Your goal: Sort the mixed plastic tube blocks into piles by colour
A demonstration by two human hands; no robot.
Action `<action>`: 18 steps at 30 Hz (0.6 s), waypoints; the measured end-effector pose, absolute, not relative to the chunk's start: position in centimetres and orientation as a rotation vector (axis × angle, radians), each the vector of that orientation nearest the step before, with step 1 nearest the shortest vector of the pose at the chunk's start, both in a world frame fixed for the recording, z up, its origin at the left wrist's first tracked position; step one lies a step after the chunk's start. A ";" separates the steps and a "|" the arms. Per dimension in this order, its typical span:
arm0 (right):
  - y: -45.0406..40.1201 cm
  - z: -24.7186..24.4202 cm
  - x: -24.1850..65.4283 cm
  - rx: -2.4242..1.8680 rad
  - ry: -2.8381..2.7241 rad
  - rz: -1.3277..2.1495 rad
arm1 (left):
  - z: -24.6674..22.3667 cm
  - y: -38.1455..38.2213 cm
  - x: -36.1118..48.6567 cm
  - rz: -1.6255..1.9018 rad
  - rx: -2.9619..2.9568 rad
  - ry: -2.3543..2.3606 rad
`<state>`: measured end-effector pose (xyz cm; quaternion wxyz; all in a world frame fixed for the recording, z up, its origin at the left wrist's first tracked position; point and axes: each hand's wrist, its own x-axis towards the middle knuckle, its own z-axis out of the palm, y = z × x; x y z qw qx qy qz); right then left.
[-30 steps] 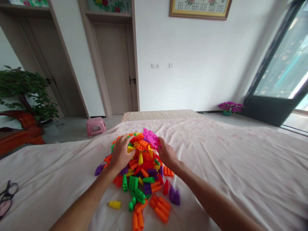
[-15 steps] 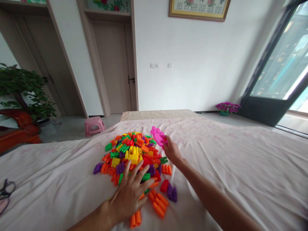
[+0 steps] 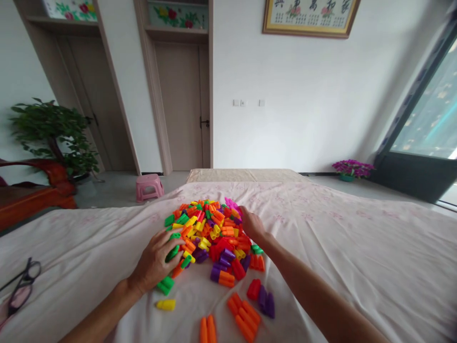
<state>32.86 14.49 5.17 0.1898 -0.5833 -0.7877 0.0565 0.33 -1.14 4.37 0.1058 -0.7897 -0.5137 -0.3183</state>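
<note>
A heap of colourful plastic toy building blocks (image 3: pixel 203 228), shaped like joined bullet tubes, lies on the cloth-covered surface. At the heap's left side my left hand (image 3: pixel 155 259) is cupped with its fingers apart, touching green blocks (image 3: pixel 173 247). My right hand (image 3: pixel 253 225) is closed on a bright pink plastic piece (image 3: pixel 232 205) with rounded lobes at the heap's far right edge; heap and fingers partly hide it. Nearer to me lie loose orange blocks (image 3: pixel 244 317), a purple block (image 3: pixel 266 301), a red block (image 3: pixel 253 289) and a yellow block (image 3: pixel 166 305).
A pale flowered cloth (image 3: pixel 342 267) with wrinkles covers the surface. Eyeglasses (image 3: pixel 24 286) rest at the left edge. Beyond are a pink stool (image 3: pixel 149 187), a wooden armchair (image 3: pixel 50 186), a leafy plant (image 3: pixel 57 133) and purple flowers (image 3: pixel 352 167).
My left hand has moved left from the heap's front to its left side, and its fingers have curled. The right hand has lowered the pink piece behind the heap's right edge. Some blocks have shifted.
</note>
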 end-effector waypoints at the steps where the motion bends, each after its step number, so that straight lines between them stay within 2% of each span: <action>1: 14.2 5.0 32.5 -1.606 -2.235 0.166 | 4.4 -0.9 -0.6 -1.028 -2.288 -1.599; 6: 12.7 4.1 31.4 -1.440 -2.287 0.256 | 4.4 0.4 -5.3 -1.537 -2.022 -2.053; 10: 11.0 4.7 30.2 -1.374 -2.333 0.293 | 4.0 0.4 -8.0 -1.796 -1.913 -2.302; 14: 8.1 6.5 28.1 -1.294 -2.438 0.312 | 3.2 0.1 -9.7 -1.996 -1.812 -2.309; 18: 4.9 8.4 25.6 -1.063 -2.581 0.306 | 2.3 0.5 -10.9 -2.038 -1.824 -2.272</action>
